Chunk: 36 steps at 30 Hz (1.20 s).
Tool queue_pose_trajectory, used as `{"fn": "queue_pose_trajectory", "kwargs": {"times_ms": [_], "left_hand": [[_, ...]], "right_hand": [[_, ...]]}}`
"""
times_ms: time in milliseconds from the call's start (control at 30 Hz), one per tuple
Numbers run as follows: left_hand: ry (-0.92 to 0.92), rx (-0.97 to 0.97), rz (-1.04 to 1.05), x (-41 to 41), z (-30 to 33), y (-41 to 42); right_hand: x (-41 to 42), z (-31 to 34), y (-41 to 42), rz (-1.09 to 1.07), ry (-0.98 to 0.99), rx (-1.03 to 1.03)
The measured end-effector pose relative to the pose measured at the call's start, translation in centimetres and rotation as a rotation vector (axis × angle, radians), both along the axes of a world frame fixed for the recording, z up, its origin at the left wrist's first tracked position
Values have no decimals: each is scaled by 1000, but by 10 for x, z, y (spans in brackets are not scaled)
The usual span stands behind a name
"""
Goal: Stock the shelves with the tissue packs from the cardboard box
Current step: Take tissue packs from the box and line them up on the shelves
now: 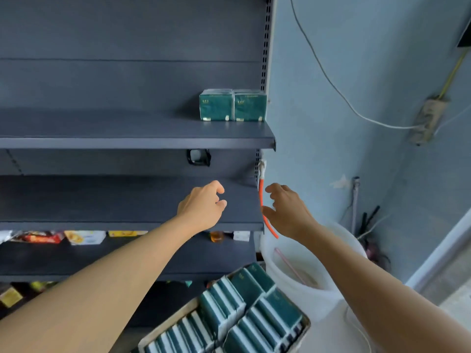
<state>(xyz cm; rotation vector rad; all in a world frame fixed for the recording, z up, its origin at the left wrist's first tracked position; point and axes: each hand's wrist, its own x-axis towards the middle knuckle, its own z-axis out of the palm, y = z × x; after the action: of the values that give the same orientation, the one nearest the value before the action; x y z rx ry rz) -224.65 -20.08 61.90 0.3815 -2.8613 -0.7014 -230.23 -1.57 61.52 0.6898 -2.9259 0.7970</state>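
Hands empty, fingers loosely curled: left hand (204,207), right hand (285,212); cardboard box (163,332) cut off below.

Both bare forearms extended forward and upward, converging toward frame centre. Left hand (204,205) back-up, fingers loosely curled, thumb tucked toward index fingertip, holding nothing. Right hand (285,212) slightly lower and to right, palm turned inward, fingers spread and relaxed, thumb pointing left, holding nothing. Hands near each other, apart, not touching.
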Motion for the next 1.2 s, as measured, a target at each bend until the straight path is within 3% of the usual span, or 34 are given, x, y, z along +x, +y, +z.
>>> {"fn": "queue_pose_trajectory", "kwargs": {"times_ms": [467, 733, 933, 1200], "left_hand": [[-276, 108, -218, 40, -154, -40], [-498, 9, -449, 40, -248, -71], [-429, -116, -587, 29, -301, -73], [-298, -205, -679, 4, -359, -80]], "right_hand": [[84, -165, -18, -179, -346, 85], [131, -248, -39, -388, -524, 151], [140, -293, -45, -538, -563, 134], [131, -345, -52, -654, -384, 256]]}}
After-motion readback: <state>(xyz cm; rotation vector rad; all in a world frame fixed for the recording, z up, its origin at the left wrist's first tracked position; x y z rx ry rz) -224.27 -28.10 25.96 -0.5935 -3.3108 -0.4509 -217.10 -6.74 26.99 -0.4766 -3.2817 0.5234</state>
